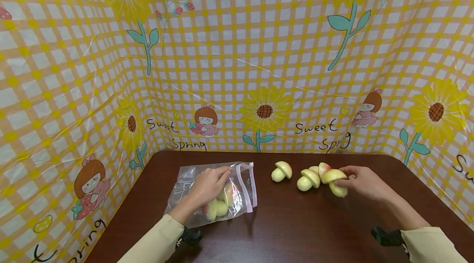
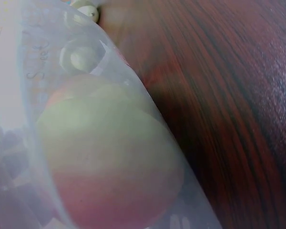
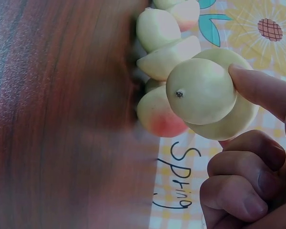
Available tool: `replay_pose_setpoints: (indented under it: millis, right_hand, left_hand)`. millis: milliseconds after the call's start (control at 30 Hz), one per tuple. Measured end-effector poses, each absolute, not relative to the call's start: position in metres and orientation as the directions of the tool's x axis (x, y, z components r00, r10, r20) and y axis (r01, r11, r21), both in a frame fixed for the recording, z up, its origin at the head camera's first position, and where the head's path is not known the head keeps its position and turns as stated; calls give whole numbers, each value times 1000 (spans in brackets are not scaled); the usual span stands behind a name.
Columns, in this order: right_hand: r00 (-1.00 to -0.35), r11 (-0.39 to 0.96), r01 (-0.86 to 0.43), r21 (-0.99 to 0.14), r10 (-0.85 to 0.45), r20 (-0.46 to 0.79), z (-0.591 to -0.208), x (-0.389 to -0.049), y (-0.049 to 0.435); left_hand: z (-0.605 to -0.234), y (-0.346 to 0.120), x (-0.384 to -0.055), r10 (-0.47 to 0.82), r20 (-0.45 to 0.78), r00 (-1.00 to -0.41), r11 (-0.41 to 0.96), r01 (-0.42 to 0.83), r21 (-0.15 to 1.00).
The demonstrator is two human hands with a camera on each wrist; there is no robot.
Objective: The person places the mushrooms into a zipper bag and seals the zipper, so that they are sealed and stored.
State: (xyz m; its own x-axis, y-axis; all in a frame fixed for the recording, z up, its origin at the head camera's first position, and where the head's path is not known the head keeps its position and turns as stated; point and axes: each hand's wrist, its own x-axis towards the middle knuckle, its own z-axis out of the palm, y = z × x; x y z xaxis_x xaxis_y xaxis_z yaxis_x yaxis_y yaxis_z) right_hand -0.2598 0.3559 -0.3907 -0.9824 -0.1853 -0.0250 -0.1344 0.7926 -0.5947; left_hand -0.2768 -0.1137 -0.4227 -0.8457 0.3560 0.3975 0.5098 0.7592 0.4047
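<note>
My left hand point(image 1: 210, 185) holds the upper film of a clear zip bag point(image 1: 185, 178), thumb and index fingertips close together near its pink-edged mouth. Inside the bag lie several pale yellow-green, mushroom-shaped pieces with reddish blushes; one bagged mushroom-shaped piece point(image 2: 109, 157) fills much of the left wrist view, blurred through the film. At the right, my right hand point(image 1: 364, 180) pinches a mushroom-shaped piece point(image 3: 200, 90) between thumb and fingers, its round stem end towards the right wrist camera. The left fingers are mostly out of the left wrist view.
Beside the held piece, another mushroom-shaped piece point(image 1: 308, 180) lies close against a red-blushed one point(image 1: 323, 169). A separate mushroom-shaped piece point(image 1: 282, 171) sits nearer the bag. The dark wooden table point(image 1: 281, 222) meets a yellow checked cloth point(image 1: 229, 69) at its back and sides.
</note>
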Motion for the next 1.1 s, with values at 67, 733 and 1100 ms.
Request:
replay_pose_setpoints:
  millis: [67, 733, 1100]
  right_hand:
    - [-983, 791, -132, -597, -184, -27, -389, -260, 355]
    - [-982, 769, -129, -626, -188, -29, -378, -260, 347]
    - [-975, 745, -153, -649, -223, -25, -370, -262, 334]
  left_hand:
    - [-423, -113, -277, 356, 398, -845, 759, 510, 405]
    - [-425, -113, -278, 354, 392, -849, 761, 505, 407]
    - [-425, -112, -277, 354, 398, -846, 763, 507, 401]
